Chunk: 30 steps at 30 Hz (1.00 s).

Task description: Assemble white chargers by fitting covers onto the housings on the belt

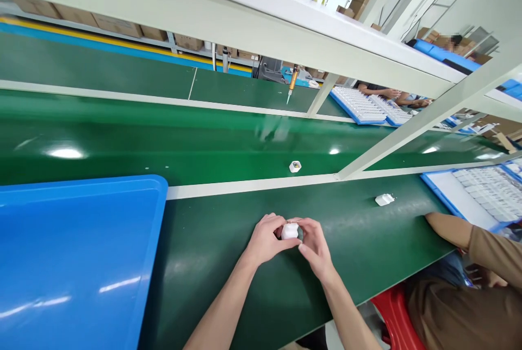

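A small white charger housing (290,231) is held just above the green worktop, between my two hands. My left hand (267,238) pinches its left side, with the thumb along the near edge. My right hand (316,247) curls around the right side, its index fingertip at the far edge and its thumb close to the near corner. The fingers partly cover the housing. Beyond them, a similar white housing (295,166) with an open end lies on the green conveyor belt. To the right on the worktop (346,252) rests a white plug adapter (384,199) with pins.
A large blue tray (161,219) takes up the left side. White frame bars (391,138) cross above the belt, and an orange-handled screwdriver (292,83) hangs there. At right, a co-worker's arm (451,230) leans near a blue-edged tray of white parts (446,189).
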Available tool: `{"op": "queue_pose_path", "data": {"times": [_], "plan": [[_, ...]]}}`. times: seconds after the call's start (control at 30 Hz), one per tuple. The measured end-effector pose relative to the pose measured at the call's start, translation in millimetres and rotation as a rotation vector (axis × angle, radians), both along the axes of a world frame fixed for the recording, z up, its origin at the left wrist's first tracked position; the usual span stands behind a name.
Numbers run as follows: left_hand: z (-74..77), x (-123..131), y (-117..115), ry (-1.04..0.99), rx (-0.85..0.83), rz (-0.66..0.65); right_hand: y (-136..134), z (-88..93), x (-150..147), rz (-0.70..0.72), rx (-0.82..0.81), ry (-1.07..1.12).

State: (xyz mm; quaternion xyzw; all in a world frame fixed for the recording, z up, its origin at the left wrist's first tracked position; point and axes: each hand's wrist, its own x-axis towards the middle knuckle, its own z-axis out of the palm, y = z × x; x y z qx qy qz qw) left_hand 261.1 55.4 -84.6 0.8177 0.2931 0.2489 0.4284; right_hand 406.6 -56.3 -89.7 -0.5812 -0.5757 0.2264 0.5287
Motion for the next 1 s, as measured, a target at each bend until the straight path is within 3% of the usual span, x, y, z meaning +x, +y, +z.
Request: {"op": "queue_pose_path", "data": {"times": [0.17, 0.27, 0.43, 0.73, 1.0], "plan": [[0.8, 5, -5, 0.043, 0.119, -0.029, 1, 24.4, 19, -0.019, -0.142, -0.244], [-2.3, 8, -5, 0.079, 0.173, -0.039, 5, 28.5, 23, 0.000, -0.190, -0.348], [-7.6, 10, -5, 0.115, 0.228, -0.057, 9, 20.5, 20, -0.042, -0.212, -0.249], [-9.9, 12, -8, 0.142, 0.242, -0.031, -2, 16.4, 24, -0.300, -0.209, -0.021], [-3.7, 11, -7, 0.175, 0.254, -0.023, -17, 14.5, 45, -0.288, -0.321, 0.367]]}}
